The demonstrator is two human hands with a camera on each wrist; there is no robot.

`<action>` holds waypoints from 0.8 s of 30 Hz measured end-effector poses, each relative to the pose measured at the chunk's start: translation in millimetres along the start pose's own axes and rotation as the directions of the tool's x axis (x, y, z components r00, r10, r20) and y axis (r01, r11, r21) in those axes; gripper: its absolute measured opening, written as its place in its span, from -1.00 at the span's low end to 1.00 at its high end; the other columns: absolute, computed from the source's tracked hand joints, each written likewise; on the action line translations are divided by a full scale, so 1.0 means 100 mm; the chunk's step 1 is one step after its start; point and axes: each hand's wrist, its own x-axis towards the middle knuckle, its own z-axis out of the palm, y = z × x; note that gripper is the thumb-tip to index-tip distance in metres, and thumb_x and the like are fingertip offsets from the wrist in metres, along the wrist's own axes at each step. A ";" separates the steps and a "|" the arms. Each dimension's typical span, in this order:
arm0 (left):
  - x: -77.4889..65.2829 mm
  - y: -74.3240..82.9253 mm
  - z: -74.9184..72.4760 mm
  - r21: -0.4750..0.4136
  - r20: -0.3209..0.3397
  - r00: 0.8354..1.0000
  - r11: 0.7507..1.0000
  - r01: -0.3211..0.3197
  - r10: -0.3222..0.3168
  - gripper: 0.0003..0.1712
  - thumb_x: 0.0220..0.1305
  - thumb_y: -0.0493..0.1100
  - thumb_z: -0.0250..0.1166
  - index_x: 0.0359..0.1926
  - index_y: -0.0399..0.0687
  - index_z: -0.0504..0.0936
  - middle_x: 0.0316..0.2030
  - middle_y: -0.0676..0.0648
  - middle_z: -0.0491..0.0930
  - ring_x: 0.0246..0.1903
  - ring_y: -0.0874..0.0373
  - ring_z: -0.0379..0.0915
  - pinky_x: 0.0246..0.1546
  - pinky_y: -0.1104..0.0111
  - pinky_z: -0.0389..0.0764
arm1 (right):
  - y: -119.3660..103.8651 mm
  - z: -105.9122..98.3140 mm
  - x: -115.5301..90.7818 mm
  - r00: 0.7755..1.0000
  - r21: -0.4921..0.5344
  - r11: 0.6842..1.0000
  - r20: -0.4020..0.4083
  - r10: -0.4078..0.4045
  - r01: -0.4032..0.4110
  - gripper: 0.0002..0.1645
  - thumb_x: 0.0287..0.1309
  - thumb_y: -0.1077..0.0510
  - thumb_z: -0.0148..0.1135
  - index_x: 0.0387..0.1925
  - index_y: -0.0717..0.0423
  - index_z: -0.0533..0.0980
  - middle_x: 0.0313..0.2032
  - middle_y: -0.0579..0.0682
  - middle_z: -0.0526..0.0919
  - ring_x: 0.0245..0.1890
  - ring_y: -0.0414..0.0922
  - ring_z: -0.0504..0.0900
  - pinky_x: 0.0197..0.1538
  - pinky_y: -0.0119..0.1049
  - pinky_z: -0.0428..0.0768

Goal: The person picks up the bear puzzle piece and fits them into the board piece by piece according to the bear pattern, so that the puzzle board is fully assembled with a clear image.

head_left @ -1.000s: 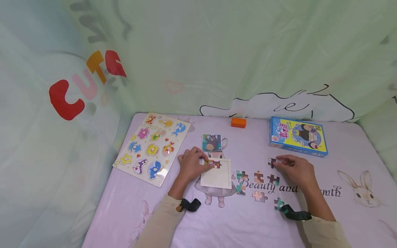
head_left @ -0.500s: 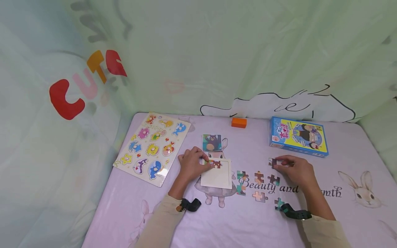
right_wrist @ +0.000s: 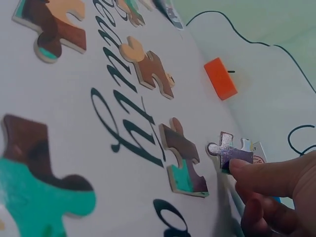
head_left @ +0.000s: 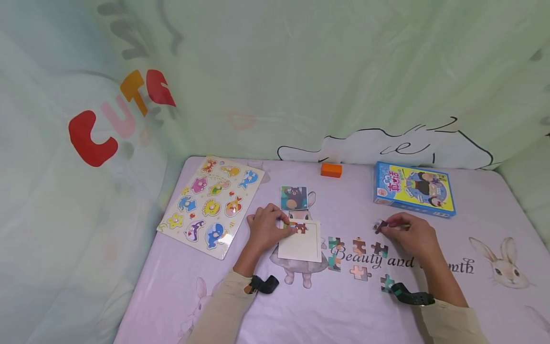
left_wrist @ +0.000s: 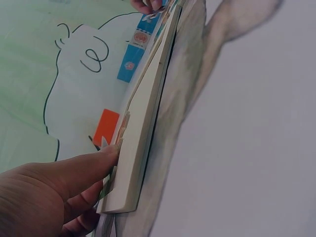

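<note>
A dark jigsaw piece juts from the fingertips of a person's right hand, its grip pinching one end between thumb and finger, the rounded knob pointing away from the hand, the glossy printed face tilted. At left, the grip of the left hand clasps the upper left edge of a shallow, pale puzzle tray, thumb beside the brown-bear pieces set along its top. Between the hands, six loose pieces, thick-edged and printed in brown, tan and teal, lie flat on the lilac cloth that covers the desk. A square bear picture sits just beyond the tray; farther back stand a smooth orange block and a blue-and-yellow box. A glossy sea-animal board lies left, below pale green draped fabric.
</note>
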 end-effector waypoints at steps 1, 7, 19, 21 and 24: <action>0.00 0.00 0.00 -0.001 0.000 1.000 1.000 0.001 -0.001 -0.72 0.06 0.19 0.54 -0.42 0.20 0.70 -0.13 0.09 0.54 -0.09 0.04 0.35 0.01 -0.04 0.16 | 0.00 -0.01 0.00 1.000 -0.001 1.000 0.001 -0.002 0.002 -0.56 0.27 -0.04 0.38 0.04 0.16 0.58 -0.05 0.27 0.68 -0.07 0.16 0.53 -0.20 -0.17 0.46; 0.00 -0.01 0.00 -0.001 -0.003 1.000 1.000 -0.003 0.003 -0.73 0.05 0.19 0.55 -0.43 0.20 0.70 -0.13 0.09 0.54 -0.09 0.04 0.35 0.01 -0.04 0.16 | -0.01 -0.02 0.01 1.000 0.001 1.000 0.018 -0.013 0.013 -0.62 0.32 -0.01 0.33 0.00 0.17 0.57 -0.11 0.25 0.70 -0.12 0.11 0.53 -0.20 -0.20 0.48; 0.00 -0.01 0.01 0.004 -0.008 1.000 1.000 -0.009 0.009 -0.72 0.05 0.20 0.55 -0.43 0.21 0.70 -0.14 0.09 0.54 -0.09 0.04 0.36 0.00 -0.03 0.17 | -0.06 -0.01 -0.02 1.000 0.061 0.998 0.011 -0.018 0.018 -0.58 0.42 -0.08 0.20 0.05 0.15 0.57 -0.05 0.22 0.65 -0.07 0.07 0.49 -0.19 -0.28 0.49; 0.00 -0.01 0.01 0.004 -0.009 1.000 1.000 -0.010 0.010 -0.72 0.05 0.19 0.55 -0.44 0.20 0.70 -0.14 0.09 0.54 -0.09 0.04 0.36 0.00 -0.04 0.17 | -0.08 0.00 -0.02 1.000 0.078 0.997 0.010 -0.021 0.020 -0.57 0.42 -0.10 0.19 0.06 0.15 0.57 -0.02 0.22 0.65 -0.05 0.06 0.49 -0.18 -0.29 0.49; 0.00 -0.01 0.01 0.004 -0.013 1.000 1.000 -0.011 0.011 -0.72 0.04 0.20 0.55 -0.44 0.20 0.69 -0.14 0.09 0.55 -0.09 0.04 0.36 0.00 -0.04 0.17 | -0.12 0.02 -0.03 1.000 0.090 0.996 0.011 -0.022 0.021 -0.54 0.42 -0.13 0.19 0.08 0.13 0.57 0.00 0.22 0.66 -0.04 0.07 0.50 -0.16 -0.31 0.49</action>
